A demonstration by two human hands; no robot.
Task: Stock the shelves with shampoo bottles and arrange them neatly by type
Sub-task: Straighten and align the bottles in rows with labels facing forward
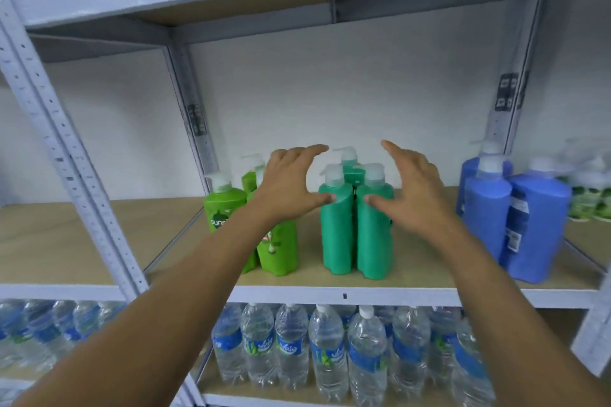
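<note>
Head view: the teal bottles (357,225) stand upright in a tight cluster mid-shelf (344,296), directly between the hands. Left hand (291,185) and right hand (410,192) flank them, fingers spread, thumbs touching the front pair, equally near.

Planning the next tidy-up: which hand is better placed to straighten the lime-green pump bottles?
Left, probably. The left hand is open directly in front of the lime-green pump bottles, while the right hand is beyond the teal pump bottles.
</note>
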